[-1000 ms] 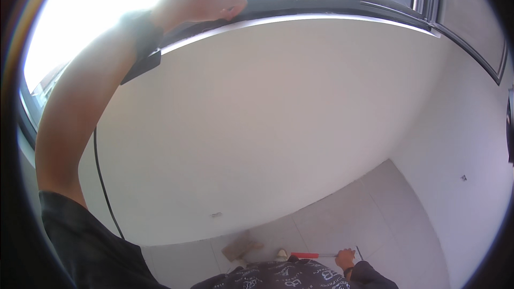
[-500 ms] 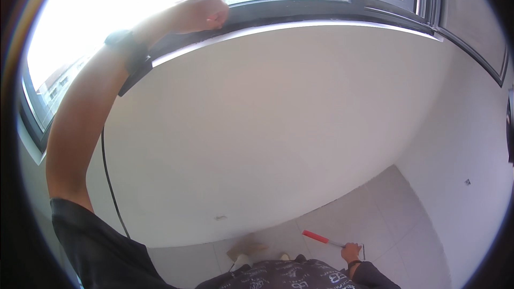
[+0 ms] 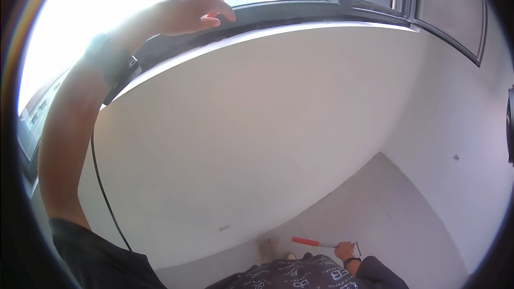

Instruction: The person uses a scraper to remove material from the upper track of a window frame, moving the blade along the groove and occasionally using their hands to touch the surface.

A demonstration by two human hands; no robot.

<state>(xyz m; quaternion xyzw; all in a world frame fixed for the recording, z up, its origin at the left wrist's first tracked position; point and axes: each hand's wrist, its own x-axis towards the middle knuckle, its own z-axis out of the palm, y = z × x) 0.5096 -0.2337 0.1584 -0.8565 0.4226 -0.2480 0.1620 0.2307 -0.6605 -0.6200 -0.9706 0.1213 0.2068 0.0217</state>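
My left hand (image 3: 193,12) is raised at the window, just over the dark grey lower frame (image 3: 278,12). Its fingers are loosely bent, with thumb and forefinger apart and nothing between them. A dark band circles that wrist. Low on the right, my right hand (image 3: 345,250) grips a tool with a red handle (image 3: 305,241), a thin metal shaft and a narrow thin end piece beyond the fist. The red handle points left, and the tool's exact kind is hard to make out.
A dark flat object (image 3: 122,83) sits on the sill by my left wrist. Below it a black cable (image 3: 101,182) hangs along the white wall (image 3: 257,128). A brownish piece (image 3: 267,249) lies on the tiled floor (image 3: 375,208) near my feet. An open window sash (image 3: 455,10) juts out at upper right.
My left hand has gone from a closed fist to parted fingers, staying near the window frame. My view has shifted slightly. The right hand still holds the red-handled tool, now lying more level.
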